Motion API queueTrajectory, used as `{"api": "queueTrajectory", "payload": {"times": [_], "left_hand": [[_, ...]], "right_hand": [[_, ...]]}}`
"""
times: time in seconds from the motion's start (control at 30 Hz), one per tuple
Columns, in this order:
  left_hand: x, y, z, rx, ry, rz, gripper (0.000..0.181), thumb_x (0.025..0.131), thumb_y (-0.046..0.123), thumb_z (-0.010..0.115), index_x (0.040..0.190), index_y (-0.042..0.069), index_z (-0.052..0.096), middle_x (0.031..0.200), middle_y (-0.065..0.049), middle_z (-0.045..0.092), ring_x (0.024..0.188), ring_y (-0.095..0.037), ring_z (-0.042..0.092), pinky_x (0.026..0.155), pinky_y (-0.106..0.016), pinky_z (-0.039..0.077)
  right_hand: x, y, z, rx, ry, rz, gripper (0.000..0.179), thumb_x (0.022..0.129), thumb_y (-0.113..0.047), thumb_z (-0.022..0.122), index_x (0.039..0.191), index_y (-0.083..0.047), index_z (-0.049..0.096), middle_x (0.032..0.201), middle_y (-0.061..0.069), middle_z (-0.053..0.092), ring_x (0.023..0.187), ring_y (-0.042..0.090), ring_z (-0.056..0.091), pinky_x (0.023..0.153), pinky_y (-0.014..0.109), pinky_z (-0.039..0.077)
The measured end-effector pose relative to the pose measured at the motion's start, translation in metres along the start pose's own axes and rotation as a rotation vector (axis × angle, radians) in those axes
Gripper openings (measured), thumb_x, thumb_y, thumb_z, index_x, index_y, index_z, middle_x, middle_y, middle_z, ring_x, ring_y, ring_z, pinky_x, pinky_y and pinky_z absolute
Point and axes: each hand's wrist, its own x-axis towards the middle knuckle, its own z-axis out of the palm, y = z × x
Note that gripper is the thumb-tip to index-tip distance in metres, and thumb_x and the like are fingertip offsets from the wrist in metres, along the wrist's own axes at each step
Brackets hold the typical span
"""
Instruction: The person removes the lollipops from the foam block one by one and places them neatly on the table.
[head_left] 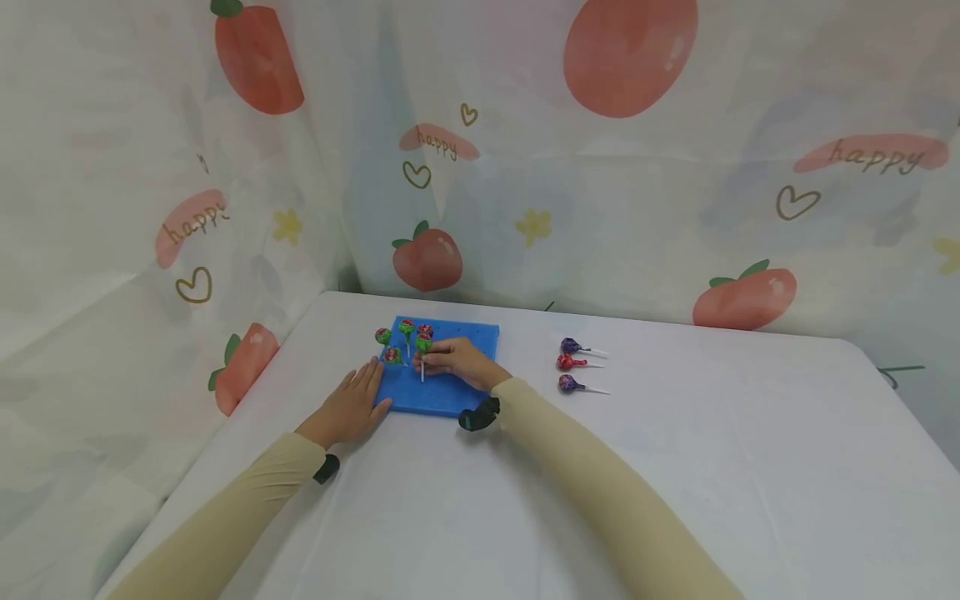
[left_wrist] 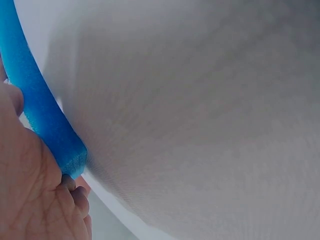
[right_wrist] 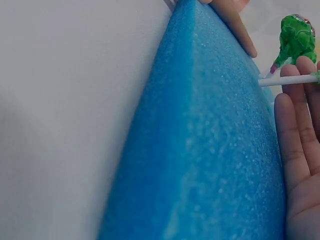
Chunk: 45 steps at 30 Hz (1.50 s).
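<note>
My right hand (head_left: pixel 459 360) is over a blue foam board (head_left: pixel 427 396) and pinches a green-wrapped lollipop (head_left: pixel 423 342), head up and white stick pointing down at the board. In the right wrist view, the lollipop's white stick (right_wrist: pixel 292 80) has its tip right at the foam surface, beside the fingers (right_wrist: pixel 287 130). My left hand (head_left: pixel 351 408) lies along the board's left edge with its fingers straight. Close by, several other lollipops (head_left: pixel 407 327) with green or red wrappers stand at the board's far left part. From the left wrist, the palm (left_wrist: pixel 30 185) shows against the foam's blue side (left_wrist: pixel 47 110).
To the right of the board, three lollipops lie in a column on the white table (head_left: pixel 675 467): a purple one (head_left: pixel 570 345), a red one (head_left: pixel 566 362) and another purple one (head_left: pixel 567 383). Small holes dot the board's far part. A fruit-printed curtain (head_left: pixel 615 217) hangs behind and at left.
</note>
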Motion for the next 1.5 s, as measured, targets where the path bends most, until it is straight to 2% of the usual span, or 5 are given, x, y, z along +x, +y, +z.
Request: {"api": "queueTrajectory", "payload": {"times": [0.33, 0.8, 1.07, 1.5], "left_hand": [[0.000, 0.000, 0.000, -0.001, 0.001, 0.001, 0.069, 0.100, 0.036, 0.037, 0.146, -0.010, 0.014, 0.154, -0.027, 0.014, 0.144, -0.040, 0.016, 0.116, -0.054, 0.017], [0.000, 0.002, -0.002, -0.003, -0.004, -0.005, 0.069, 0.100, 0.035, 0.039, 0.146, -0.010, 0.014, 0.155, -0.027, 0.013, 0.144, -0.040, 0.015, 0.116, -0.054, 0.017], [-0.001, 0.003, -0.002, -0.012, -0.010, -0.017, 0.069, 0.100, 0.036, 0.038, 0.146, -0.009, 0.014, 0.155, -0.026, 0.013, 0.144, -0.040, 0.015, 0.117, -0.054, 0.016], [-0.002, 0.004, -0.006, -0.011, -0.006, -0.002, 0.068, 0.100, 0.034, 0.039, 0.146, -0.011, 0.015, 0.154, -0.028, 0.014, 0.144, -0.041, 0.016, 0.116, -0.054, 0.017]], "right_hand": [[-0.006, -0.005, -0.001, 0.014, -0.004, 0.050, 0.032, 0.095, -0.009, 0.054, 0.121, 0.008, 0.057, 0.117, 0.024, 0.064, 0.101, 0.019, 0.068, 0.092, 0.034, 0.052], [-0.028, -0.008, -0.017, -0.130, -0.004, 0.123, 0.030, 0.094, -0.013, 0.056, 0.118, 0.004, 0.061, 0.112, 0.018, 0.067, 0.090, 0.014, 0.068, 0.086, 0.030, 0.055], [-0.044, -0.011, -0.029, -0.209, -0.028, 0.136, 0.028, 0.092, -0.014, 0.060, 0.114, 0.003, 0.064, 0.098, 0.008, 0.070, 0.083, 0.011, 0.065, 0.080, 0.026, 0.056], [-0.076, -0.017, -0.049, -0.375, -0.044, 0.144, 0.026, 0.091, -0.021, 0.062, 0.112, -0.006, 0.068, 0.095, 0.002, 0.067, 0.089, 0.016, 0.058, 0.082, 0.025, 0.050]]}}
